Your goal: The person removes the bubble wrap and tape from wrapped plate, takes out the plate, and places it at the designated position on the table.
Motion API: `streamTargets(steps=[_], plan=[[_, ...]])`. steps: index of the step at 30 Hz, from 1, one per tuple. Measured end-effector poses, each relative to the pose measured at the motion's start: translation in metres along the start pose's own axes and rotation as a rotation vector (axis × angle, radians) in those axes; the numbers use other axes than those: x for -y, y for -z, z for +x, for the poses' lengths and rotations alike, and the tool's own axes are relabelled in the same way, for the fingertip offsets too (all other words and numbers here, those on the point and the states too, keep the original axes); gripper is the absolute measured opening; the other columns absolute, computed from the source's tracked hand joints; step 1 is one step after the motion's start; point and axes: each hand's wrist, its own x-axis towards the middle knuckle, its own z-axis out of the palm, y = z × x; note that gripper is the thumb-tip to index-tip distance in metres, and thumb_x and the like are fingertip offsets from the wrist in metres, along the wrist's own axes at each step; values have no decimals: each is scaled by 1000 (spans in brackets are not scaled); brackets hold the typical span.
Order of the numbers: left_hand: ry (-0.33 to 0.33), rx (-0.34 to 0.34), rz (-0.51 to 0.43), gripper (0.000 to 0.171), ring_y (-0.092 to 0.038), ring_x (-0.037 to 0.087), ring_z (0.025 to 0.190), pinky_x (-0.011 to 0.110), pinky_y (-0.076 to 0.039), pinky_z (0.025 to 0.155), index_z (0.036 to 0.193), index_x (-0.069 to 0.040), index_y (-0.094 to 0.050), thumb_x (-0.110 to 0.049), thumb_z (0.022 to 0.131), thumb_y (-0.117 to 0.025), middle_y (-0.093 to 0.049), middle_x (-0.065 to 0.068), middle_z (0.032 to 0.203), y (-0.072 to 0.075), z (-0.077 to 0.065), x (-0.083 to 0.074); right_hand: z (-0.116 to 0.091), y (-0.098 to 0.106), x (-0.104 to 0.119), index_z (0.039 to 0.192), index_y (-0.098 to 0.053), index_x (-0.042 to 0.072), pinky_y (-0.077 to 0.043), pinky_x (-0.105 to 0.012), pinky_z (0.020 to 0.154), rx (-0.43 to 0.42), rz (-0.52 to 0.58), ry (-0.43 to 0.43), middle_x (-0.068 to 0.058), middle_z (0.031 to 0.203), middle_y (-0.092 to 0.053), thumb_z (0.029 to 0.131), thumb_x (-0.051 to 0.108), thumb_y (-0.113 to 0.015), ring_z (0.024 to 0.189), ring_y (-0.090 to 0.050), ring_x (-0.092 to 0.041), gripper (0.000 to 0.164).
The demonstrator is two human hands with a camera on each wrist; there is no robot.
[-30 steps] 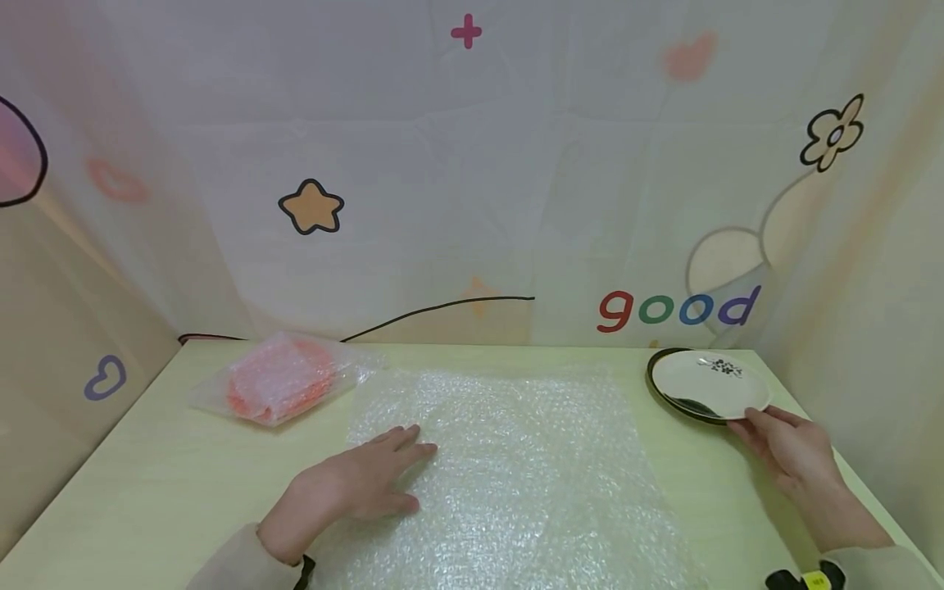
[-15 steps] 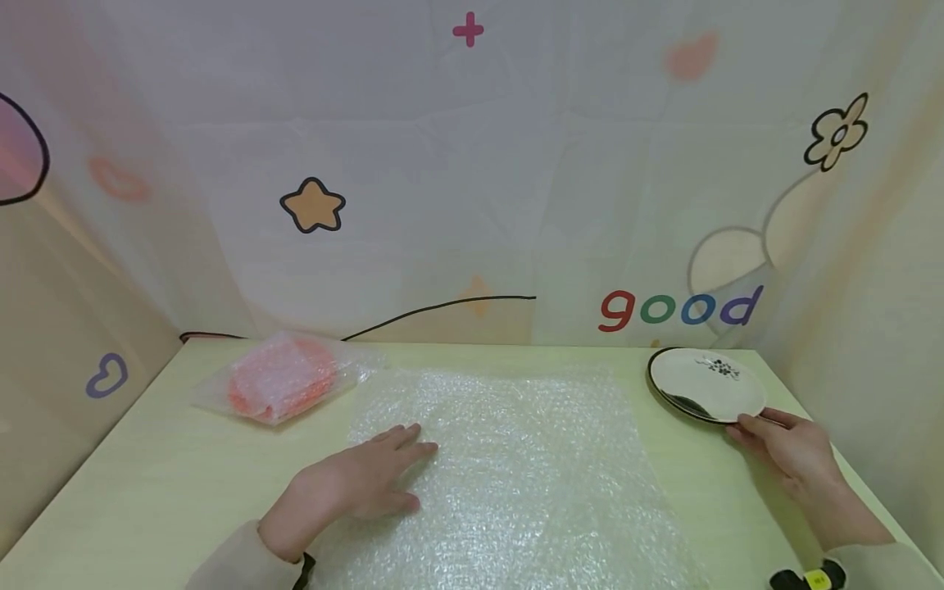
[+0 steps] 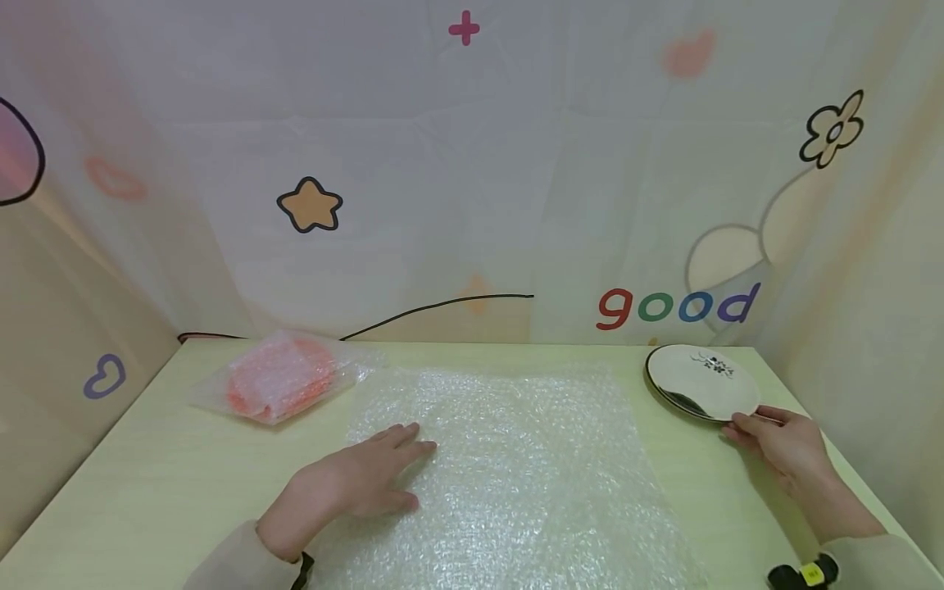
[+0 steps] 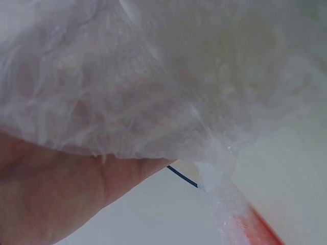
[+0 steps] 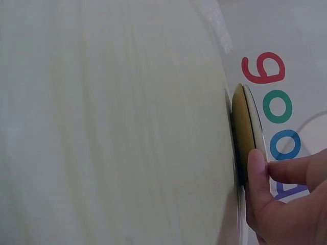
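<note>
White plates (image 3: 701, 381) with dark rims lie stacked at the table's back right; the top one carries a black flower print and a dark patch. My right hand (image 3: 789, 447) pinches their near right edge, and the right wrist view shows thumb and fingers at the rim of the plates (image 5: 246, 122). A wide sheet of bubble wrap (image 3: 531, 459) is spread over the middle of the table. My left hand (image 3: 361, 479) rests on its left part with fingers spread. In the left wrist view, bubble wrap (image 4: 127, 92) hides most of the left hand (image 4: 56, 194).
A pink-orange item wrapped in bubble wrap (image 3: 283, 378) lies at the back left of the pale table (image 3: 147, 492). A printed curtain (image 3: 472, 164) closes off the back and both sides.
The top plate has slid a little left, lining up more closely over the one beneath. My right hand has moved slightly left with it; the left hand stays in place.
</note>
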Motion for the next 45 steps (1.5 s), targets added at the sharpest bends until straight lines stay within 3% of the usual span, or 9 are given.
streamTargets(steps=[10, 15, 19, 22, 24, 27, 32, 39, 45], plan=[[1, -4, -5, 68, -27, 37, 151, 54, -29, 118, 153, -13, -48, -29, 94, -77, -31, 20, 163, 0, 1, 1, -1, 2, 0, 154, 9, -16, -60, -28, 77, 49, -48, 35, 3, 90, -61, 102, 0, -58, 76, -74, -13, 86], [-2, -9, -9, 68, -27, 37, 151, 54, -29, 118, 153, -12, -49, -29, 93, -77, -32, 20, 162, 0, 1, 0, 0, 2, 0, 152, 6, -20, -60, -28, 76, 57, -142, 46, 3, 92, -61, 103, 4, -59, 75, -74, -11, 84], [-6, -10, -12, 68, -28, 37, 150, 53, -30, 117, 152, -12, -49, -28, 93, -77, -33, 21, 162, -1, 1, 1, -1, 1, 2, 149, 3, -24, -60, -26, 74, 34, -309, 62, -25, 112, -60, 104, 13, -60, 75, -69, -7, 86], [-8, -9, -19, 67, -28, 37, 150, 54, -30, 117, 152, -12, -49, -28, 93, -78, -33, 21, 162, -1, 1, 1, -3, 0, 4, 149, 0, -25, -59, -24, 72, 6, -461, 75, -47, 140, -32, 103, 22, -61, 91, -66, -20, 90], [-6, -8, -23, 68, -28, 37, 150, 54, -30, 118, 152, -13, -49, -28, 93, -78, -32, 21, 162, -1, 2, 1, -4, -1, 7, 149, -1, -24, -59, -25, 72, -20, -542, 88, -49, 145, -21, 102, 26, -62, 102, -62, -35, 92], [0, -6, -22, 68, -27, 37, 151, 54, -30, 117, 153, -13, -49, -29, 93, -78, -32, 20, 162, -1, 2, 1, -6, -2, 11, 150, -5, -24, -58, -29, 73, -51, -619, 119, -50, 145, -19, 101, 29, -65, 112, -57, -51, 94], [-3, -8, -7, 68, -28, 37, 150, 54, -31, 117, 152, -13, -49, -30, 93, -77, -32, 20, 162, -1, 2, 2, -9, -9, 15, 148, -15, -24, -50, -23, 72, -57, -695, 208, -48, 141, -27, 100, 27, -66, 114, -53, -54, 86], [-10, -7, 13, 68, -30, 36, 149, 55, -33, 116, 152, -13, -49, -31, 93, -78, -34, 20, 161, -1, 3, 3, -16, -27, 15, 142, -30, -23, -45, -60, 92, -59, -782, 361, -44, 135, -35, 100, 19, -65, 118, -43, -57, 69], [-2, -9, 16, 68, -31, 36, 149, 56, -35, 114, 152, -14, -50, -31, 93, -78, -34, 19, 162, 0, 2, 1, -24, -39, 15, 134, -49, -16, -45, -63, 91, 25, -873, 484, -41, 133, -47, 99, 19, -68, 116, -50, -54, 53]])
